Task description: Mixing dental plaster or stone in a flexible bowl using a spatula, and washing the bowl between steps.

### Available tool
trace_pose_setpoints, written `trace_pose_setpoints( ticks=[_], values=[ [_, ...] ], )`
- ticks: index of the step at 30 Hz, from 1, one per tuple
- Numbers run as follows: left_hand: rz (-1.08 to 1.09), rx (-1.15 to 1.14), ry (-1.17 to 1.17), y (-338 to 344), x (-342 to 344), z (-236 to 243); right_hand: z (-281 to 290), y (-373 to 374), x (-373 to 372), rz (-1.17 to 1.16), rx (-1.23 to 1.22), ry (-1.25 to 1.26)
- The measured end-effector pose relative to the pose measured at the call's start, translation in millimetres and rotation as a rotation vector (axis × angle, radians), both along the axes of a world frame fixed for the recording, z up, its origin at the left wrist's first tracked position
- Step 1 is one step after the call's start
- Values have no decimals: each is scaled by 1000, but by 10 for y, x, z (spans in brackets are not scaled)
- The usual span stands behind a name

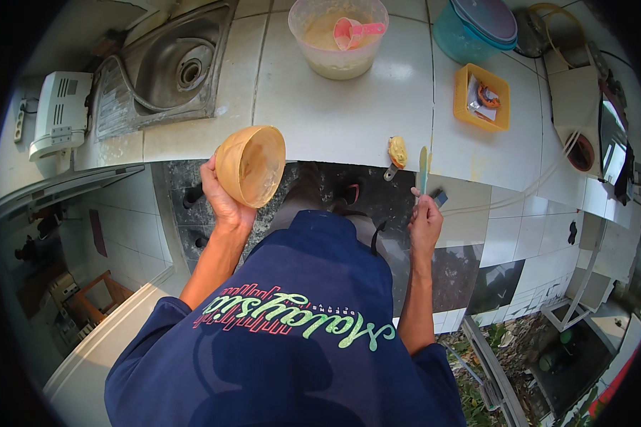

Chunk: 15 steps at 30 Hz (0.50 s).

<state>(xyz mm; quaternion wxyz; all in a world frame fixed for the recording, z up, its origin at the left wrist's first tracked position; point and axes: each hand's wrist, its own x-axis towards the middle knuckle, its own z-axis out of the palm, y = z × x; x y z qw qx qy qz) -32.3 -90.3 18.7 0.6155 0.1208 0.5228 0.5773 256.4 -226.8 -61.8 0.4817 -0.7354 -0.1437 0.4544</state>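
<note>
Here, bowl (252,166) in left hand (225,199)

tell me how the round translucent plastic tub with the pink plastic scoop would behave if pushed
The round translucent plastic tub is probably fairly heavy for thin-looking plastic, given the pale contents inside. It would likely slide rather than roll, as it stands upright. The pink plastic scoop inside looks loose, so a jolt might shift it.
</note>
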Motion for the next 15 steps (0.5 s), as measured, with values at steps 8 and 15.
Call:
trace_pose_setpoints(
  ticks=[8,15],
  values=[
    [4,-23,-12,-3,-27,-7,-15,123,-87,194,-84,-389],
    [36,-33,-12,-20,-68,2,-12,222,-70,248,-142,-520]
  ],
)
